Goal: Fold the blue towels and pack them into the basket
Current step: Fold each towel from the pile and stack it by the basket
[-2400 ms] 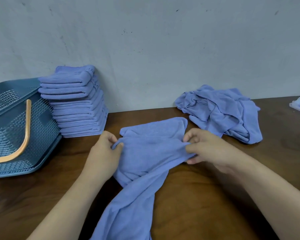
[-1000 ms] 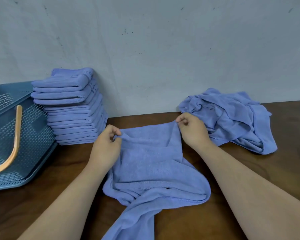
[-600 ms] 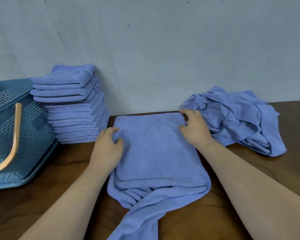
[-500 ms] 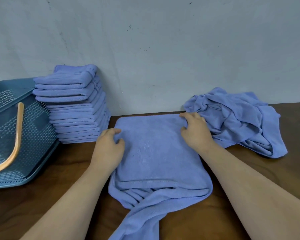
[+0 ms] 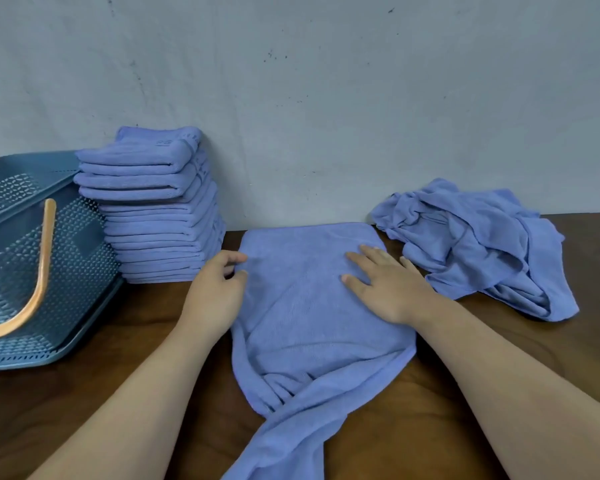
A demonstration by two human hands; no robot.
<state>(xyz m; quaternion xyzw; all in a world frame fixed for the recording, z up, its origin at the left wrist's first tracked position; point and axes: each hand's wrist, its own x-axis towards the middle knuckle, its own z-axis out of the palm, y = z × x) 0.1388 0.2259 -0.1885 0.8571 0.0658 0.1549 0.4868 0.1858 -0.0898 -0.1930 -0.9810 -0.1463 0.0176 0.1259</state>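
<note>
— Blue cloth under the fingers! What are the right fingers [image 5: 364,258] doing?
— They lie straight and spread, flat on top of the towel [image 5: 312,317]. They press it down and hold nothing.
— And the left fingers [image 5: 234,259]?
— They are bent, right at the towel's left edge. I cannot tell if they pinch the cloth or just touch it.
— A second ago both hands held the far corners up, right?
— Yes. Then the far part went down flat. Now the right hand [image 5: 392,292] has slid in from the corner, to rub it smooth, I guess. The left hand [image 5: 212,299] stayed at its side.
— Where is the towel?
— On the brown table [image 5: 84,393], in the middle, between the two hands. The far part is flat and neat. The near end is bunched up and runs toward the person.
— So is it folded?
— Not yet, I think. It is only laid out. The near end needs pulling straight before a fold.
— What else is there?
— A tall stack of folded towels [image 5: 156,216] stands on the left by the wall [image 5: 326,98], next to the basket [image 5: 21,258]. I cannot see inside the basket. On the right is a messy pile [image 5: 475,244], not folded.
— So lots left?
— I think so. More folding, then the packing.
</note>
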